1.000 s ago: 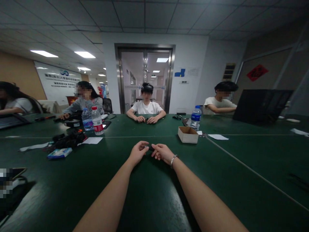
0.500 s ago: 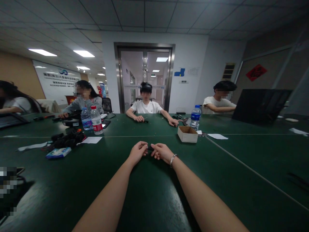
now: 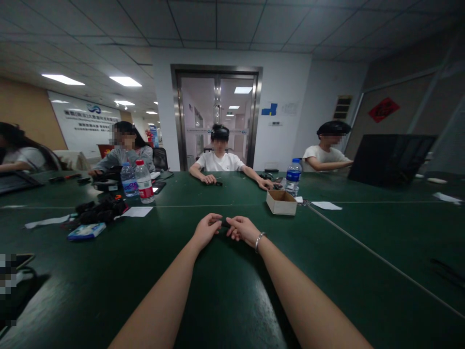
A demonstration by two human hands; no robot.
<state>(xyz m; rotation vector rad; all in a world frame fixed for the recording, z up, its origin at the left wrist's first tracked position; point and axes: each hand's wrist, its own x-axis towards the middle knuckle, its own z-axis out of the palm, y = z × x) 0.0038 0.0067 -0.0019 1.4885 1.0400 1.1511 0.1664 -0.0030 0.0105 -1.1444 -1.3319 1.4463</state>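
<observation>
Just above the green table (image 3: 221, 300), my two hands meet at a small black piece (image 3: 225, 223), too small and too covered by fingers to name more exactly. My left hand (image 3: 208, 230) pinches its left end between thumb and fingertips. From the other side my right hand (image 3: 244, 231), with a silver bracelet (image 3: 259, 241) on the wrist, grips the right end, its fingers curled. A small open cardboard box (image 3: 281, 203) stands beyond my right hand, apart from it.
A water bottle (image 3: 293, 177) stands behind the box, white paper (image 3: 326, 205) to its right. Two bottles, one red-capped (image 3: 145, 182), a dark tangled heap (image 3: 101, 208) and a blue-white packet (image 3: 86, 231) lie left. Across sits a person (image 3: 220, 160); a large black monitor (image 3: 392, 160) is right.
My hands stay almost where they were, both on the small black piece. Across the table, the co-worker's hand by the water bottle has moved slightly to the right.
</observation>
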